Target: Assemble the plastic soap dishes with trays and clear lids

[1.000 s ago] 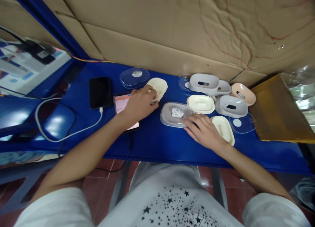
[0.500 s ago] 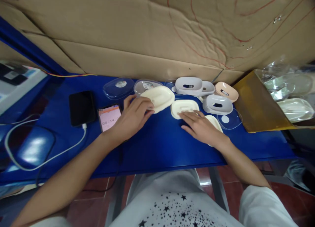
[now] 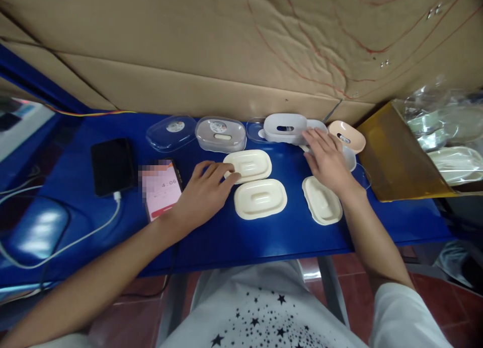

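Note:
My left hand [image 3: 209,189] has its thumb and fingers closed at the left edge of a cream oval soap-dish tray [image 3: 252,165] that lies flat on the blue table. Just in front of it is a second cream tray [image 3: 260,199] with a raised middle. A third cream tray [image 3: 322,202] rests at an angle near my right wrist. My right hand [image 3: 326,156], fingers outstretched, reaches over the grey slotted dishes [image 3: 285,126], partly covering them. Whether its fingertips touch a dish I cannot tell.
Clear lids [image 3: 171,133] and a clear-covered dish [image 3: 221,135] line the back left. A peach slotted dish [image 3: 349,136] sits right. A phone [image 3: 162,189], a black device [image 3: 112,166] and a white cable [image 3: 94,234] lie left. An open carton [image 3: 400,156] holds wrapped trays.
The cream tray in my left hand has come down flat on the table. Another cream tray now lies nearer the front edge. My right hand has moved up and right, over the grey dishes.

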### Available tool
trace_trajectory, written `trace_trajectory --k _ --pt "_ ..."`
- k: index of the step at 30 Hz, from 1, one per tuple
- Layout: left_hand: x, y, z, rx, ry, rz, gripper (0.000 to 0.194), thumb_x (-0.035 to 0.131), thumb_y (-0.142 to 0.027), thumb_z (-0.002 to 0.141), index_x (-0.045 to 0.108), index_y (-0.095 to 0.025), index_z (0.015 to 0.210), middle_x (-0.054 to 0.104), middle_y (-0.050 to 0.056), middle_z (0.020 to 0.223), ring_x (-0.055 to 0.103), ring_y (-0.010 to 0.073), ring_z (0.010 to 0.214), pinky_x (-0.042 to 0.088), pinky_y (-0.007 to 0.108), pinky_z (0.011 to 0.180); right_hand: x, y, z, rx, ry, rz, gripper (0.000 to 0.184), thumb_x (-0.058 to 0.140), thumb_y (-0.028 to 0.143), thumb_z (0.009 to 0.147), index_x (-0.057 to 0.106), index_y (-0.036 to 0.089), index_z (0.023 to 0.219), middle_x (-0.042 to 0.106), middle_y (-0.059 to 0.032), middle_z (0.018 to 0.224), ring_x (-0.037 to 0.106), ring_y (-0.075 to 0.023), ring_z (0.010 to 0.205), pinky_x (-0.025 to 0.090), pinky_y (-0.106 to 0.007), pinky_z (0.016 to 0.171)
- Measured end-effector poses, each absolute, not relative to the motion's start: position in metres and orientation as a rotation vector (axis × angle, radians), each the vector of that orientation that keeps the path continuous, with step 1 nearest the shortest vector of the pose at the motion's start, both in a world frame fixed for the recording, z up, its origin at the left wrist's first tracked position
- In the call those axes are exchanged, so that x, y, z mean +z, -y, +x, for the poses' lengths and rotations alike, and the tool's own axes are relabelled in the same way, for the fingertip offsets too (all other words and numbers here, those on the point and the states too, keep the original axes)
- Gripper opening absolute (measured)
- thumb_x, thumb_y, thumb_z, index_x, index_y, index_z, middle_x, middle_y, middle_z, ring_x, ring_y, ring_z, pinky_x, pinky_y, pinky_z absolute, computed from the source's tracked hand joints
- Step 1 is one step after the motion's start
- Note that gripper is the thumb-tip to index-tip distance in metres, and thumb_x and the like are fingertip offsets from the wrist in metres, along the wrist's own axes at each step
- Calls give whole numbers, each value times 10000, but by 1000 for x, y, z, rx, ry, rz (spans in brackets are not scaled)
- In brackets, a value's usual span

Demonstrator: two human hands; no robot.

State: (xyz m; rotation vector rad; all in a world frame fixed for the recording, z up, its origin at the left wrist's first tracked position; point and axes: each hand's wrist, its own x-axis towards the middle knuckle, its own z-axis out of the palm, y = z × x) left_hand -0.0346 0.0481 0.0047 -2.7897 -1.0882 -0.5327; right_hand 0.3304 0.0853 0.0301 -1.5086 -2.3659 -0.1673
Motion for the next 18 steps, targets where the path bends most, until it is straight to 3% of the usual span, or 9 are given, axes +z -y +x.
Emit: trace_trajectory --k 3,5,9,14,18 --pt "6 -37 -28 -482 884 -2928 149 590 -280 1105 685 -211 1198 753 111 1198 738 304 1069 563 468 928 22 -113 321 -204 2430 -1521 591 543 294 1099 468 139 1665 586 -220 1628 493 -410 1559 256 -711 1324" --pt "4 -32 -24 -400 736 -3022 207 685 -378 1079 682 -187 1161 753 107 1176 736 294 1048 560 438 903 23 -122 315 -241 2469 -1517 529 576 307 1085 568 169 1596 680 -201 1482 585 -409 1432 259 -717 1305" --pt "6 -29 -24 -343 673 -3054 247 795 -350 1018 672 -179 1147 738 103 1206 737 267 1016 548 391 885 30 -96 314 -221 2446 -1402 412 588 337 1089 696 271 1481 723 -136 1284 652 -371 1237 412 -641 1192" --pt "19 -30 -34 -535 706 -2936 452 757 -494 1033 632 -218 1369 687 167 1375 697 349 1197 560 467 996 27 -14 308 -1 2439 -1113 462 676 334 1074 643 380 1532 720 -71 1209 695 -307 1174 576 -526 1031" --pt "13 -29 -31 -508 692 -2941 662 817 -540 976 557 -236 1504 596 207 1552 604 415 1398 545 557 1111 17 16 290 116 2508 -938 430 666 223 1076 657 297 1500 748 -73 1244 716 -265 1224 608 -506 1076"
